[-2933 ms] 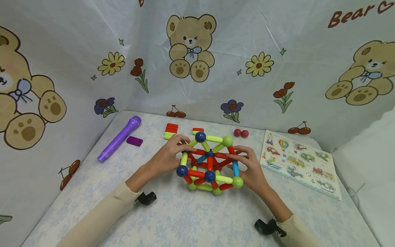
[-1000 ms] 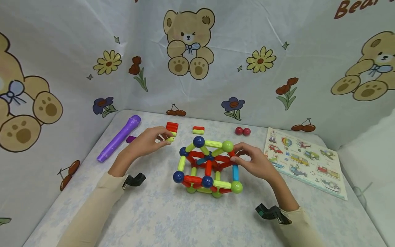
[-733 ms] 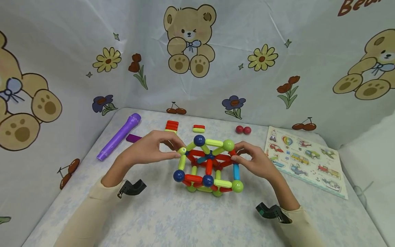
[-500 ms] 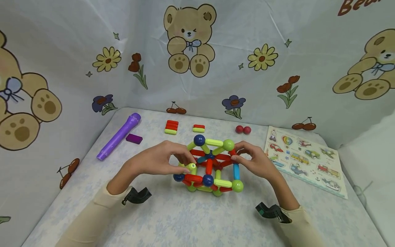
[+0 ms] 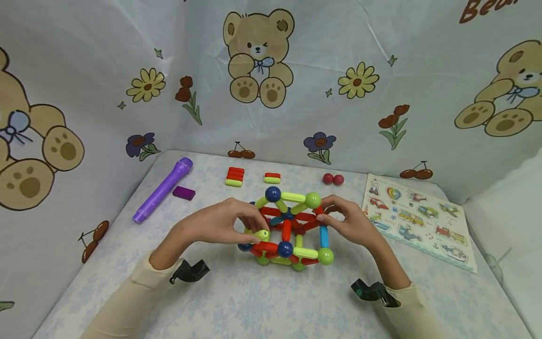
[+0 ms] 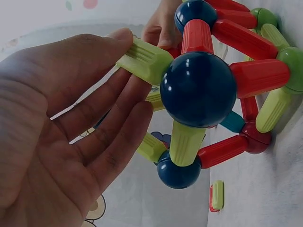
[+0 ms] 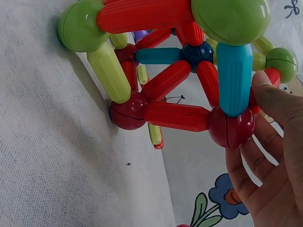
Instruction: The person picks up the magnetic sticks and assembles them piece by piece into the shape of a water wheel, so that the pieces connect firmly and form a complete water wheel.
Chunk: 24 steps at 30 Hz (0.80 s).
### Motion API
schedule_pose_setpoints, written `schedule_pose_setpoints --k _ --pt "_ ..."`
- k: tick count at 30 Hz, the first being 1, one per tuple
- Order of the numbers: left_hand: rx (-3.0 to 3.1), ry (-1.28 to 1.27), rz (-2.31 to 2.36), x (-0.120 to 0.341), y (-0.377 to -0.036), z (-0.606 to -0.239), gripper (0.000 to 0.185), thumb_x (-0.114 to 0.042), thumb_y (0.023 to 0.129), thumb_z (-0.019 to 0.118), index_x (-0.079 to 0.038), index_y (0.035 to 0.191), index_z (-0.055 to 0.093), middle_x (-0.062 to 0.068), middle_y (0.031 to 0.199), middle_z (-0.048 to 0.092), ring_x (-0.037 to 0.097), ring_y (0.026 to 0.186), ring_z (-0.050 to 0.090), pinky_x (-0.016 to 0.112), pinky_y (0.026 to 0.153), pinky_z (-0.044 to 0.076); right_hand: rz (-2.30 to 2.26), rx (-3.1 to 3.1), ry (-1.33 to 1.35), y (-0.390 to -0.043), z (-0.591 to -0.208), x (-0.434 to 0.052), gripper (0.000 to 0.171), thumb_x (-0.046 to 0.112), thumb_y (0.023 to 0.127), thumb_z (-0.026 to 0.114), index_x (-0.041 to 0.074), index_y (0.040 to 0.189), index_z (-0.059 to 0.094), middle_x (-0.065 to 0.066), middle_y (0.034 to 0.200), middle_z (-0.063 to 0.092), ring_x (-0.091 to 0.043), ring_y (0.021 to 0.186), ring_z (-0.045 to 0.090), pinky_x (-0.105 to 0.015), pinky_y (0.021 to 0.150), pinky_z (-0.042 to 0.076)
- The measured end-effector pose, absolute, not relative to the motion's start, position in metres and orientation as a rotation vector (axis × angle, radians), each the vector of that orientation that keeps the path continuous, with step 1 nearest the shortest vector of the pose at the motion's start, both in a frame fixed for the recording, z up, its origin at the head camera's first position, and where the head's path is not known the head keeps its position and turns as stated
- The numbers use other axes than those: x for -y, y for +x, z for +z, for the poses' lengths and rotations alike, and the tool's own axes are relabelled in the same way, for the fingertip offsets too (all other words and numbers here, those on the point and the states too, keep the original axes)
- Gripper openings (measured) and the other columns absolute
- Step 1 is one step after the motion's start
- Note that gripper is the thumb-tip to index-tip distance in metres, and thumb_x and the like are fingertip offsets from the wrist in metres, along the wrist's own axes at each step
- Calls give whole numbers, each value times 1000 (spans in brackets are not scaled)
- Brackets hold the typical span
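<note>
A frame of magnetic rods and balls (image 5: 286, 230) in red, yellow-green and blue stands on the table in the head view. My left hand (image 5: 224, 221) pinches a yellow-green magnetic rod (image 5: 263, 234) between thumb and fingers at the frame's left side. In the left wrist view, the far end of that rod (image 6: 149, 62) meets a dark blue ball (image 6: 199, 90). My right hand (image 5: 349, 220) grips the frame's upper right corner. Seen from the right wrist, its thumb lies by a red rod and its fingers go behind a dark red ball (image 7: 231, 127), partly hidden.
Behind the frame lie a group of red and yellow-green rods (image 5: 235, 176), a smaller pair of rods (image 5: 272, 178) and two red balls (image 5: 333, 179). To the left are a purple microphone-shaped toy (image 5: 163, 190) and a purple block (image 5: 184, 193). A picture board (image 5: 417, 221) lies right.
My left hand left the frame, picked a yellow-green rod from the back group and brought it to the frame's left side. My right hand has kept its hold on the right corner.
</note>
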<state>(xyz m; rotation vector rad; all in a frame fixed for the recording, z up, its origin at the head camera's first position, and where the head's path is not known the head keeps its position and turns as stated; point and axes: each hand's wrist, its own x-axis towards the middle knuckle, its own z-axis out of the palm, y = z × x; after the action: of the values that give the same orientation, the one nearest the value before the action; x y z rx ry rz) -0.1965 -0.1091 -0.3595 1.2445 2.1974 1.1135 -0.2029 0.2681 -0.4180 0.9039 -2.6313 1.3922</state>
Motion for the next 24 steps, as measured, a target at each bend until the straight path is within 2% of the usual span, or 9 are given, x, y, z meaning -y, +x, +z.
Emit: schedule_pose_setpoints --k 6,12,16,19,24 --pt "-2246 1245 1161 119 -206 -361 30 -19 97 84 -13 126 76 -2 117 77 9 101 73 37 91 64 1382 2640 900 -203 -418 -268 29 2 99 76 9 126 70 -2 117 76 -12 108 70 -24 95 58" --pt "-2572 1056 1163 141 -242 -378 22 -19 101 78 -12 122 78 -3 111 78 14 101 72 42 92 63 1385 2629 910 -203 -418 -269 30 0 99 76 8 127 70 -3 117 76 -12 108 70 -24 95 58" --pt "-2738 874 997 150 -270 -405 27 -15 103 76 -7 129 74 8 121 77 26 112 71 50 101 59 1399 2621 917 -204 -419 -269 30 0 99 76 8 127 70 -3 118 75 -12 108 70 -24 95 58" --pt "-2786 784 865 152 -288 -422 33 -13 104 73 -4 135 72 14 133 72 35 127 65 56 111 52 1408 2615 912 -204 -419 -269 30 0 99 76 8 127 70 -4 118 75 -12 108 70 -24 95 58" --pt "-2835 749 727 148 -307 -440 36 -11 105 70 -3 140 69 17 144 66 39 141 55 58 121 41 1421 2617 905 -203 -419 -269 29 1 99 76 8 127 70 -4 119 75 -13 109 70 -24 96 58"
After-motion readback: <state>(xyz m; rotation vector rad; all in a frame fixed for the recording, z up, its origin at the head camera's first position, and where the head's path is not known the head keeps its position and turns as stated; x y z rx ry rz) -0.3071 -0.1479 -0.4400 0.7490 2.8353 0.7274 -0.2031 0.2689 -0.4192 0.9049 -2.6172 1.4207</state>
